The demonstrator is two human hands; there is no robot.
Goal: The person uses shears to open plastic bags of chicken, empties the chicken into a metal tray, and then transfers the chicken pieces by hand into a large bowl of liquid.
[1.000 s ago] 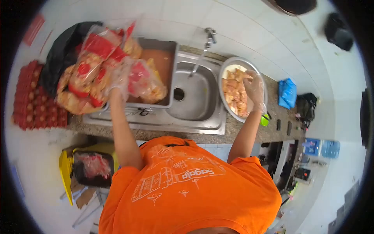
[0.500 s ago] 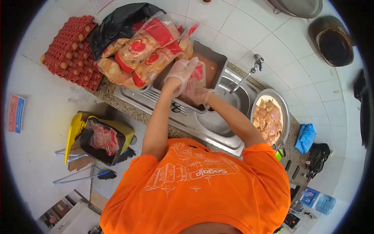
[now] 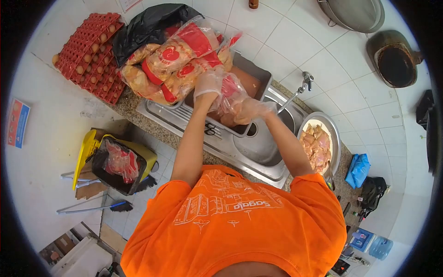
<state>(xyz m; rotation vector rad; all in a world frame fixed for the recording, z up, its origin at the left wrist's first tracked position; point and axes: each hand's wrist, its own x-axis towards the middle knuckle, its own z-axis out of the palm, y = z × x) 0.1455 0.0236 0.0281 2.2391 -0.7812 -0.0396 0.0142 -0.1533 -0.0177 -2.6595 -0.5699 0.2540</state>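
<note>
A clear plastic chicken bag with red print is stretched between my two hands over a grey tub. My left hand, in a clear disposable glove, is closed on its upper left part. My right hand, gloved the same way, grips the bag's lower right end, where pale raw chicken shows; the fingertips are partly hidden. Reddish liquid lies in the tub. Beside my left hand, several full chicken bags are piled up, with a black plastic bag behind them.
The tub stands across the steel sink, near the tap. Right of it is a metal bowl of raw chicken pieces. Egg trays are stacked at left. A yellow bin holding used bags stands below the counter.
My right hand has moved right and slightly away from my left hand, drawing the bag's lower end along. The view has shifted slightly.
</note>
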